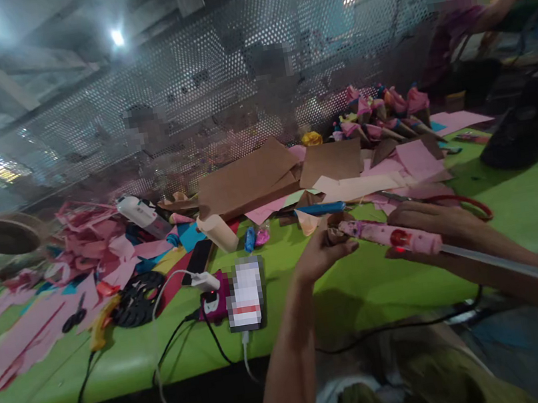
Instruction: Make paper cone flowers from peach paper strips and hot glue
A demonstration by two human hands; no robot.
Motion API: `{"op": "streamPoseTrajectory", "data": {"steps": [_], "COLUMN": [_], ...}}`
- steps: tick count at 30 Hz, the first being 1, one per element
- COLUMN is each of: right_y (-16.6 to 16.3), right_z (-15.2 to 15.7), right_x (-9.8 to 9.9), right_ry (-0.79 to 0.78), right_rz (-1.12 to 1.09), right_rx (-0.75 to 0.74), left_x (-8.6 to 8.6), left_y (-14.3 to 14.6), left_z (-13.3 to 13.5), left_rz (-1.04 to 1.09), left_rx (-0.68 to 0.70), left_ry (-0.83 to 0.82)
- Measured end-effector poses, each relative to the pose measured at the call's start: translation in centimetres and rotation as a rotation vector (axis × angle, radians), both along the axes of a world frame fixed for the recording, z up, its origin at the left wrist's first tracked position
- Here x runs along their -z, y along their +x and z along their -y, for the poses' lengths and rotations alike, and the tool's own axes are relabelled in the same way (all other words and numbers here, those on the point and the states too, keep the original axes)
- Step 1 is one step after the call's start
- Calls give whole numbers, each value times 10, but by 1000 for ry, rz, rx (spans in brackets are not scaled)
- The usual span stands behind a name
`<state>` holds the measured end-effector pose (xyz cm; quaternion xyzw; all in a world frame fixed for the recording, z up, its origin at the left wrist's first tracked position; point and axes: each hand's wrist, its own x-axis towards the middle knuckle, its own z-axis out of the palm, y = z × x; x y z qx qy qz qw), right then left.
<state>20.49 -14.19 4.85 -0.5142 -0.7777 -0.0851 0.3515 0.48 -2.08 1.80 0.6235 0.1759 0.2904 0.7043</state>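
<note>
Glue gun (409, 239) in the right hand (420, 214), nozzle at the brown piece (336, 219) in the left hand (321, 253).
The left fingers are curled around the brown piece, thumb nearest the nozzle; whether the nozzle touches it I cannot tell. The right hand is closed around the glue gun, its fingers partly hidden, a glue stick (506, 265) trailing back over the right forearm. Just beyond the left hand lies a blue tool (323, 208); left of it, a phone (245, 289).
</note>
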Motion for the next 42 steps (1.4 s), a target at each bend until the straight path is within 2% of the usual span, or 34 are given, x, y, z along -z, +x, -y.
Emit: {"op": "streamPoseTrajectory", "data": {"steps": [6, 11, 17, 23, 38, 42], "right_y": [-2, -3, 11, 22, 16, 17], "right_z": [1, 5, 6, 7, 11, 10], "right_x": [-12, -21, -10, 1, -1, 0], "right_ry": [57, 59, -14, 46, 14, -52], "right_rz": [27, 12, 55, 111, 1, 2], "right_rx": [-15, -2, 11, 56, 89, 83], "left_x": [-2, -1, -4, -3, -5, -4], "left_y": [0, 1, -1, 0, 1, 2], "left_z": [1, 1, 3, 1, 2, 2], "left_rz": [-6, -76, -123, -113, -94, -107], "left_rx": [3, -81, -100, -119, -108, -129], "left_ry": [-49, 14, 43, 107, 191, 213]}}
